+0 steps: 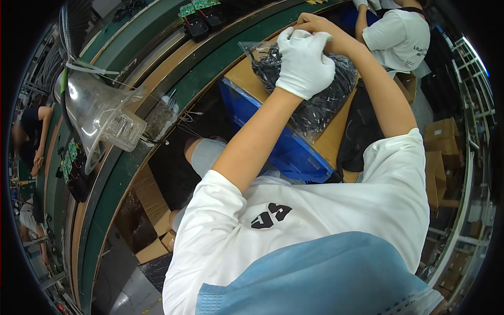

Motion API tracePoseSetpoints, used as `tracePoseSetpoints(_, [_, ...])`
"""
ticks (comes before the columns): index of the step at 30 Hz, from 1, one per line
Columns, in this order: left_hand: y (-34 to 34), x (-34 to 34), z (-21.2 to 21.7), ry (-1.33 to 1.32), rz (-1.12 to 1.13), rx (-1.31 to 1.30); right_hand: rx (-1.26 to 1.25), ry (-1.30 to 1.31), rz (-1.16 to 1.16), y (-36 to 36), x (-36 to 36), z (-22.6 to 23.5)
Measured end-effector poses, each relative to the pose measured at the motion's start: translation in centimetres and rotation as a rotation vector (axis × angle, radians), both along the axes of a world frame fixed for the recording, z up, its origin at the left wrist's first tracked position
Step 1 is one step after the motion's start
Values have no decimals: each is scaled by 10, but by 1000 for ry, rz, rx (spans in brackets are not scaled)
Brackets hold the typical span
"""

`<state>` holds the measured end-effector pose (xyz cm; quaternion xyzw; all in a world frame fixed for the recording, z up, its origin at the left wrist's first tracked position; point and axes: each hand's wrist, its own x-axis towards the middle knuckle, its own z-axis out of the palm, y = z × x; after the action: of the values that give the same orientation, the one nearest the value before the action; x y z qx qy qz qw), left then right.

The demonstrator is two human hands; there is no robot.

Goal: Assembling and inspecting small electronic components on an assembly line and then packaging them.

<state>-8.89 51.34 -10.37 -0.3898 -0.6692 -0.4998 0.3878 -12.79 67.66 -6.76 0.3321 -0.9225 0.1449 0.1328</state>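
My left hand [306,65], in a white glove, is raised over a clear plastic bag [320,118] filled with black cables. Its fingers are curled, and whatever they may hold is hidden. My bare right hand [324,32] meets it at the fingertips, just beyond the bag, with its fingers bent closed. What lies between the two hands cannot be made out. Beneath the bag are brown cardboard [244,79] and a blue plastic crate [294,157], close in front of my body.
A curved green conveyor bench [210,71] runs along the left, carrying black units with green circuit boards [197,21]. A clear plastic lamp-like hood [100,113] hangs over it. A co-worker [396,37] sits at the far right. Cardboard boxes [441,139] stand at right.
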Motion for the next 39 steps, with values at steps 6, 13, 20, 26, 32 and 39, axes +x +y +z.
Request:
tracePoseSetpoints(6, [-3,0,5,89,-27,-15,99,-280,-122,-8,3,36])
tracePoseSetpoints(13, [-6,3,4,48,-82,-138,414,283,-217,-5,-3,8])
tracePoseSetpoints(20, [-24,41,12,147,-70,-235,477,213,-357,40,-34,-6])
tracePoseSetpoints(26, [-49,63,7,73,-56,-464,251,55,-559,119,-52,-36])
tracePoseSetpoints(32, [-47,63,-2,-39,113,-620,-105,-458,-557,136,2,-13])
tracePoseSetpoints(39, [-12,64,-8,-156,123,-625,-87,-674,-735,137,56,-26])
